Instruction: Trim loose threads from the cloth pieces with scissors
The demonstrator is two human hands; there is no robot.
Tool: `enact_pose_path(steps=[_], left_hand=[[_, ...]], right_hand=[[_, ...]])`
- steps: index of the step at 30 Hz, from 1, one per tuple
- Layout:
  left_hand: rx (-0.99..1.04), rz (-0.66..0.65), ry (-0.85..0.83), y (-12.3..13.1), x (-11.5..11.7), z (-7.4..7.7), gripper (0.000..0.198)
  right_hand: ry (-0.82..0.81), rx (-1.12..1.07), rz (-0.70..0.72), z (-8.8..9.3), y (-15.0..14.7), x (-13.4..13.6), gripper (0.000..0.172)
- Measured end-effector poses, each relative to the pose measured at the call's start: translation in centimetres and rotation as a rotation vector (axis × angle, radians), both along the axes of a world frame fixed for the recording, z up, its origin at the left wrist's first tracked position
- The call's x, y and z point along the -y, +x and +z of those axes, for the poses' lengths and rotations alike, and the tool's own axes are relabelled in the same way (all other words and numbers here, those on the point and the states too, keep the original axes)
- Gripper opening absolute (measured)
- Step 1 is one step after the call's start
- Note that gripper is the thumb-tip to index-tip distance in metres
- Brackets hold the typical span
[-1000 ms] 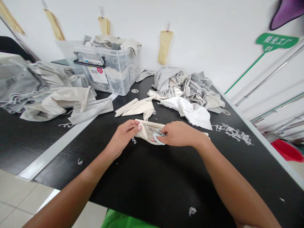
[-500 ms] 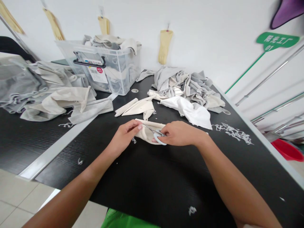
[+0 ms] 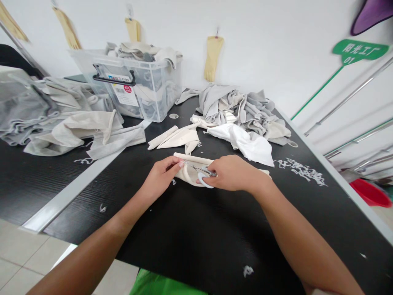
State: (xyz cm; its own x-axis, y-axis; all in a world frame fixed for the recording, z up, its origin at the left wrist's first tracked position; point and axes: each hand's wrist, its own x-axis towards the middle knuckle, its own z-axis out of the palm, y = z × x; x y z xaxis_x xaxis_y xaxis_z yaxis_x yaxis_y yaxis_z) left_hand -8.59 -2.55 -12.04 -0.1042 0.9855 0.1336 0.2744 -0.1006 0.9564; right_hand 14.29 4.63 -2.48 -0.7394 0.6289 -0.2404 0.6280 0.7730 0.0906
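Note:
A cream fabric piece (image 3: 190,174) lies on the black table (image 3: 196,233) in front of me. My left hand (image 3: 161,176) pinches its left edge, fingers closed on the cloth. My right hand (image 3: 231,173) grips small scissors with pale blue-grey handles (image 3: 203,177), their blades pointing left over the fabric toward my left fingertips. Both forearms reach in from the bottom of the view.
A clear plastic bin (image 3: 138,88) of fabric stands at the back. Grey and cream cloth heaps lie at the left (image 3: 58,119) and back right (image 3: 242,112). Folded cream pieces (image 3: 176,138) sit behind my hands. White thread scraps (image 3: 301,172) litter the right side. A red basin (image 3: 370,192) sits off the table.
Both hands stay on the fabric almost unmoved; the view has shifted down slightly.

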Motion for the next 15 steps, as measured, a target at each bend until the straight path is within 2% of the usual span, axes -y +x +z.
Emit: enact_pose_path(steps=[3,8,15], left_hand=[[0.041,-0.013,-0.012,-0.15,-0.07,-0.30,0.034],[0.074,-0.022,-0.020,-0.18,-0.14,-0.27,0.035],[0.061,-0.007,-0.019,0.03,-0.09,-0.19,0.032]], right_hand=[[0.037,0.013,-0.013,0.20,-0.14,0.51,0.062],[0.011,0.015,-0.008,0.47,-0.03,0.38,0.063],[0.035,0.000,0.008,-0.10,-0.04,-0.07,0.059]])
